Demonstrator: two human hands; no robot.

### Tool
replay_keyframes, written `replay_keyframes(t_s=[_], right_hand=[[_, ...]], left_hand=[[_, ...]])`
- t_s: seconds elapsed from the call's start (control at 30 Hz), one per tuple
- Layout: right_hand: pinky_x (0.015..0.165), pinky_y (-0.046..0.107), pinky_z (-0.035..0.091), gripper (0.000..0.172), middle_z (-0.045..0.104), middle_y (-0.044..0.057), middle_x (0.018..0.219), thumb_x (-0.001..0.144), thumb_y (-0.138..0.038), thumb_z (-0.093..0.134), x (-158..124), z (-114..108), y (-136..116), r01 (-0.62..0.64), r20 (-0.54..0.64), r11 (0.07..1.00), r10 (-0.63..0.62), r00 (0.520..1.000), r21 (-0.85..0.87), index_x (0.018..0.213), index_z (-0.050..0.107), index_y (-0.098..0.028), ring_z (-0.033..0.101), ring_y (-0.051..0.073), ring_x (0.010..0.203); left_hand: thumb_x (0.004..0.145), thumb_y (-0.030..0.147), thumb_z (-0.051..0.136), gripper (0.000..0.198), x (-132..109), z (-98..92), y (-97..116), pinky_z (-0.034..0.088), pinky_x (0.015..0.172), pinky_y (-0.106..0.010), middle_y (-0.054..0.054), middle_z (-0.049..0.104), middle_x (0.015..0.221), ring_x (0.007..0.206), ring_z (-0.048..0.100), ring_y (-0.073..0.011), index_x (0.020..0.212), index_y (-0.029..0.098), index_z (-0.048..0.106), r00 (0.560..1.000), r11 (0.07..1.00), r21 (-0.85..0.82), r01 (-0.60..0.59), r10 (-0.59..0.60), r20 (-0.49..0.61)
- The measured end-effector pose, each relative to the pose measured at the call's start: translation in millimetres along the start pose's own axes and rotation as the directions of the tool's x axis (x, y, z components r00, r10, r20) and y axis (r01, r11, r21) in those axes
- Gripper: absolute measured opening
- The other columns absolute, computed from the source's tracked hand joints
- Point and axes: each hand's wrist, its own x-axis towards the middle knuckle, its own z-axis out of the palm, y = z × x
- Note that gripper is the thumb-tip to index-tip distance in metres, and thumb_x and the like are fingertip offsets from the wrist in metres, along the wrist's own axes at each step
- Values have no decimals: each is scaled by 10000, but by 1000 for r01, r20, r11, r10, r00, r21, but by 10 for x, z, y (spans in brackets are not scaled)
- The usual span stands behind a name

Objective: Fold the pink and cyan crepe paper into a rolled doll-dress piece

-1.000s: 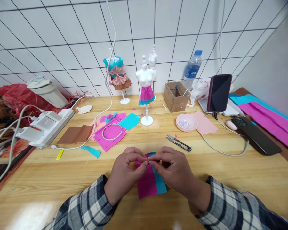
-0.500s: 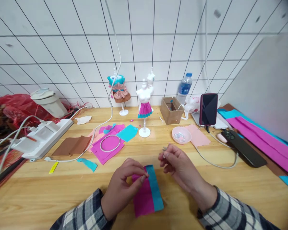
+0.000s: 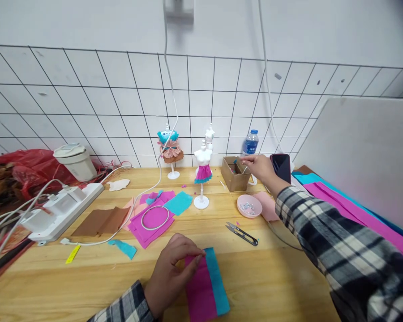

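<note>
My left hand (image 3: 169, 277) rests on the wooden table (image 3: 53, 277) near the front edge. Its thumb and fingers pinch the top edge of a small magenta crepe paper piece with a blue strip (image 3: 204, 290), which lies flat. My right hand (image 3: 262, 167) is stretched far out to the back, with its fingertips pinched together just over the open cardboard box (image 3: 233, 179). Whether they hold anything is too small to tell. Black thread snips (image 3: 242, 233) lie between the two hands.
A white mini mannequin in a magenta skirt (image 3: 202, 172) stands mid-table, with two more behind it. A pink bowl of beads (image 3: 249, 206), a propped phone (image 3: 282, 166), a water bottle (image 3: 250, 144), paper scraps with a white ring (image 3: 152, 219), a power strip (image 3: 63, 208) and long crepe sheets (image 3: 356, 210) surround the work area.
My right hand left the paper piece and reached back to the cardboard box. My left hand stayed pinching the paper. The camera tilted upward.
</note>
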Motion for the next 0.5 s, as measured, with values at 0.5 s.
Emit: replay_keyframes(t_s=[0.5], right_hand=[[723, 326, 511, 329, 752, 65, 886, 913, -419, 508, -1216, 85, -369, 83, 47, 928, -108, 993, 363, 977, 750, -206, 669, 216, 788]], left_hand=[[874, 153, 618, 124, -30, -1, 8, 456, 668, -267, -14, 688, 754, 733, 588, -146, 911, 226, 711, 996, 998, 42, -49, 52, -77]])
